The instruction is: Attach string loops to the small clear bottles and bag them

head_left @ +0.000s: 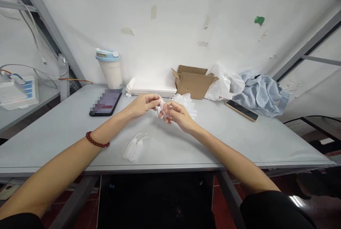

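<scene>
Above the middle of the grey table, my two hands meet over a small clear plastic tube (164, 109). My right hand (176, 114) has its fingers wrapped round the tube's body. At its upper left end, my left hand (148, 104) pinches a small whitish part with thumb and fingertips; the fingers hide most of it. Behind my right hand lies a pile of similar clear tubes (189, 105). Nearer the front edge, a few translucent pieces with thin curved tips (134, 148) lie side by side.
A phone (106, 103) and a blue-lidded cup (110, 69) stand at the left. Along the wall are a white stack (151, 87), an open cardboard box (194, 84), a white plastic bag (223, 83) and a blue cloth (262, 92). Another phone (241, 110) lies at the right.
</scene>
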Available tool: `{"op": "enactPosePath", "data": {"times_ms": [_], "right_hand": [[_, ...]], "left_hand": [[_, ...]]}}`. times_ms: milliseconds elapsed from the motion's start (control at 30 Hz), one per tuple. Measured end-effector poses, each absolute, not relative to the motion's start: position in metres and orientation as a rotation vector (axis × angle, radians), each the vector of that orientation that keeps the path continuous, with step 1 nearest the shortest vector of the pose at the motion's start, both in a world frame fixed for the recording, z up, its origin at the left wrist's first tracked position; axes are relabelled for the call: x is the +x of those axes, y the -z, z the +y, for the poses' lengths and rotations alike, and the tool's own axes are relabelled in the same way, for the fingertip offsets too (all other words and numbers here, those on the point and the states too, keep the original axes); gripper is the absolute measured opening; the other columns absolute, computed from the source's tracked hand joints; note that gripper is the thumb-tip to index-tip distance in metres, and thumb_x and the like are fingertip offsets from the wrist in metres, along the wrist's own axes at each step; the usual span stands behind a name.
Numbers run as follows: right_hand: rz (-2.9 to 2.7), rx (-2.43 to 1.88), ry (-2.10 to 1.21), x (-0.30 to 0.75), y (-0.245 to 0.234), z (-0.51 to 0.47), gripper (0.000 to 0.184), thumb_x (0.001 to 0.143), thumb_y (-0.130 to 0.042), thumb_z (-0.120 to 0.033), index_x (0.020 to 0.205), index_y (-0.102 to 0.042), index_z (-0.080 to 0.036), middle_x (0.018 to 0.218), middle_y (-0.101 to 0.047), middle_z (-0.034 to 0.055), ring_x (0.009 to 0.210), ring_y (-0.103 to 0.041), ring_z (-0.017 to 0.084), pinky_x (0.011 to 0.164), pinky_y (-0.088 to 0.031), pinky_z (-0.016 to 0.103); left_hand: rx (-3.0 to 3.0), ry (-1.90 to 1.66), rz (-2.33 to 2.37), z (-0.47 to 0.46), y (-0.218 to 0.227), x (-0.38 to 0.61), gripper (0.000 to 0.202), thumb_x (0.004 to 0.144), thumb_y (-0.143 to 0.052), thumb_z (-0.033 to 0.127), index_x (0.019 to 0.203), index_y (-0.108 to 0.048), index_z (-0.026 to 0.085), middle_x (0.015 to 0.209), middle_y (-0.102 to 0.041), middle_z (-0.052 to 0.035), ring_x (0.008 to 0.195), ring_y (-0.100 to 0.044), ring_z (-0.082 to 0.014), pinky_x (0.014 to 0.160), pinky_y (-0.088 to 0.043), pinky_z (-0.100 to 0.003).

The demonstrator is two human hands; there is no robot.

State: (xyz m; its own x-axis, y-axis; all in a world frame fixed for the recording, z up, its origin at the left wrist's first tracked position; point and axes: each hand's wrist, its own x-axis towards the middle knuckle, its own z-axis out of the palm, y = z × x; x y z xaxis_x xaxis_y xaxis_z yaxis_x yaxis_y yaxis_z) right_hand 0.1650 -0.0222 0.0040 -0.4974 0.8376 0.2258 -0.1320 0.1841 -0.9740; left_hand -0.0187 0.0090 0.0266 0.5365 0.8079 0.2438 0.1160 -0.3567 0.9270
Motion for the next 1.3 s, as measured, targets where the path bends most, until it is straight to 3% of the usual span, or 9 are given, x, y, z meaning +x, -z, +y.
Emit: {"op": "enactPosePath", "data": {"times_ms": [133, 333, 567, 867, 1100, 1167, 1300], "right_hand": [[-1.365, -0.633, -1.682, 0.166, -0.011, -0.022, 0.016, 0.078, -0.058, -0.025, 0.082, -0.044, -0.021, 0.076, -0.068, 0.002, 0.051, -0.048, 0.008, 0.05, -0.035, 0.022], [-1.329, -0.625, -1.71, 0.167, -0.01, -0.02, 0.018, 0.077, -0.058, -0.024, 0.079, -0.041, -0.021, 0.078, -0.069, 0.0035, 0.05, -0.048, 0.007, 0.05, -0.033, 0.022], [-1.497, -0.746, -1.503, 0.167, -0.006, -0.019, 0.02, 0.079, -0.057, -0.03, 0.079, -0.038, -0.021, 0.078, -0.067, 0.0005, 0.052, -0.044, 0.007, 0.049, -0.032, 0.021], [-1.653, -0.795, -1.31, 0.166, -0.003, -0.017, 0.02, 0.082, -0.051, -0.035, 0.081, -0.036, -0.022, 0.077, -0.064, 0.0, 0.049, -0.038, 0.007, 0.047, -0.032, 0.022], [-2.008, -0.897, -0.822, 0.169, 0.003, -0.02, 0.006, 0.083, -0.045, -0.023, 0.087, -0.042, -0.02, 0.083, -0.062, 0.0015, 0.053, -0.038, 0.008, 0.055, -0.032, 0.024], [-1.979, -0.9, -0.878, 0.169, 0.001, -0.021, 0.006, 0.084, -0.045, -0.024, 0.087, -0.041, -0.021, 0.081, -0.061, 0.001, 0.053, -0.037, 0.008, 0.054, -0.032, 0.023], [-1.637, -0.872, -1.368, 0.169, -0.008, -0.021, 0.017, 0.082, -0.05, -0.032, 0.085, -0.035, -0.024, 0.07, -0.057, -0.0034, 0.048, -0.031, 0.007, 0.047, -0.026, 0.02]], "left_hand": [[1.565, -0.895, 0.657, 0.009, -0.025, -0.019, 0.028, 0.079, -0.066, 0.041, 0.088, -0.066, 0.014, 0.08, -0.062, -0.0037, 0.072, -0.057, -0.0145, 0.071, -0.044, -0.03], [1.495, -0.896, 0.705, 0.009, -0.026, -0.02, 0.026, 0.076, -0.07, 0.039, 0.084, -0.068, 0.015, 0.085, -0.062, -0.0045, 0.076, -0.056, -0.0146, 0.071, -0.042, -0.029], [1.541, -0.959, 0.818, 0.01, -0.025, -0.02, 0.028, 0.066, -0.076, 0.041, 0.075, -0.071, 0.015, 0.081, -0.066, -0.0043, 0.075, -0.055, -0.0144, 0.074, -0.043, -0.031], [1.701, -0.902, 0.967, 0.011, -0.024, -0.023, 0.029, 0.072, -0.07, 0.043, 0.075, -0.07, 0.014, 0.07, -0.064, -0.0023, 0.066, -0.054, -0.0118, 0.068, -0.045, -0.026], [1.857, -0.825, 1.116, 0.01, -0.024, -0.021, 0.037, 0.077, -0.064, 0.046, 0.058, -0.061, 0.014, 0.051, -0.056, -0.0002, 0.05, -0.051, -0.0106, 0.052, -0.042, -0.023], [1.845, -0.827, 1.111, 0.01, -0.024, -0.02, 0.04, 0.077, -0.063, 0.047, 0.056, -0.058, 0.014, 0.051, -0.055, -0.0002, 0.048, -0.051, -0.0103, 0.051, -0.042, -0.023], [1.813, -0.895, 1.004, 0.009, -0.024, -0.019, 0.033, 0.074, -0.068, 0.046, 0.065, -0.063, 0.014, 0.059, -0.06, -0.0012, 0.052, -0.054, -0.0114, 0.054, -0.045, -0.025]]}}
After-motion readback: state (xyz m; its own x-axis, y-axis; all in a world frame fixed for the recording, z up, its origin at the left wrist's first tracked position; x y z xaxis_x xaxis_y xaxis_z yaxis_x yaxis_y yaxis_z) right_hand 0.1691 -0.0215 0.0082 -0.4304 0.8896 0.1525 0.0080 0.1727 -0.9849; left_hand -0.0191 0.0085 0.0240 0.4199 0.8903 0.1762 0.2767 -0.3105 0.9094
